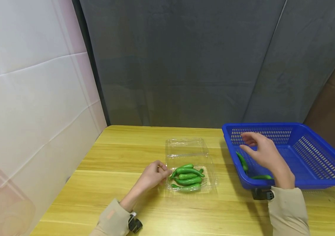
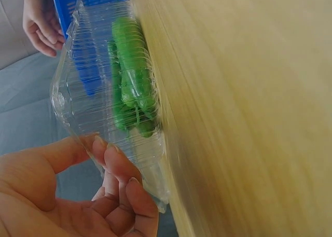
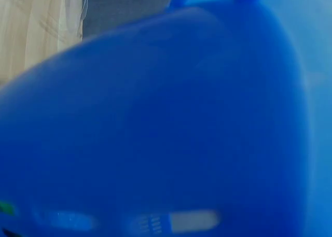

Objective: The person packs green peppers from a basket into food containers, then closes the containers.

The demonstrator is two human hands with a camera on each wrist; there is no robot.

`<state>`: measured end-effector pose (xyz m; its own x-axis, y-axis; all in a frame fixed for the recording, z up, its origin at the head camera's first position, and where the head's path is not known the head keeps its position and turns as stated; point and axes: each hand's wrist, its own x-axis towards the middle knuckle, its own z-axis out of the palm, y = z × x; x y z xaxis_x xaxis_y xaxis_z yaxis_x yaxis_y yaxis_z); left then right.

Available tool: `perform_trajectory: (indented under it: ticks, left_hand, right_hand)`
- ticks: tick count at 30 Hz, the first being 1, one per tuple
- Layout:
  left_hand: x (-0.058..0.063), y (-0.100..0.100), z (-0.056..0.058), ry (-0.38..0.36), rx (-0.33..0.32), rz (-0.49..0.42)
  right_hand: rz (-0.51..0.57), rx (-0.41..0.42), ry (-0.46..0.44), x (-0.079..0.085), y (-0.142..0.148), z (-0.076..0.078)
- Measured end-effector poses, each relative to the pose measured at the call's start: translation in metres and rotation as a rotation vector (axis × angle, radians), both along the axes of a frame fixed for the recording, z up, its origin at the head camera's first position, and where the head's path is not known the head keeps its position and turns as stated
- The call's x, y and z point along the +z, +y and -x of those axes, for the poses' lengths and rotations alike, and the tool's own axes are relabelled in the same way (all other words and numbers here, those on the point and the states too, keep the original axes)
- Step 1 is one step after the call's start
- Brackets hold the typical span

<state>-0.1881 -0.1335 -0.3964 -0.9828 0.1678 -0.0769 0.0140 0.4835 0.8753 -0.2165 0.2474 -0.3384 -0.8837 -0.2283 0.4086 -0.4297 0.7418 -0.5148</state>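
A clear plastic clamshell box (image 1: 186, 160) lies with its lid folded back on the table, several green chili peppers (image 1: 187, 177) piled in its near half. My left hand (image 1: 153, 177) pinches the box's left rim between thumb and fingers, as the left wrist view (image 2: 98, 180) also shows. Over the left part of a blue plastic basket (image 1: 306, 183) hovers my right hand (image 1: 263, 152), its fingers loosely bent and holding nothing. Below it in the basket lie a green pepper (image 1: 242, 161) by the left wall and another pepper (image 1: 261, 177) near the front wall.
The wooden table (image 1: 120, 147) carries the box and the basket. A dark grey curtain (image 1: 167, 65) hangs behind it, and a white panel (image 1: 37, 82) stands to the left. The basket's wall (image 3: 155, 117) fills most of the right wrist view.
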Motion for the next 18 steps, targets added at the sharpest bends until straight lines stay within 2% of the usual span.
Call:
perform_trajectory:
  ticks: [18]
  left_hand:
    - [-0.002, -0.002, 0.001, -0.002, -0.022, 0.002]
  right_hand:
    - [-0.045, 0.004, -0.146, -0.019, 0.017, 0.01]
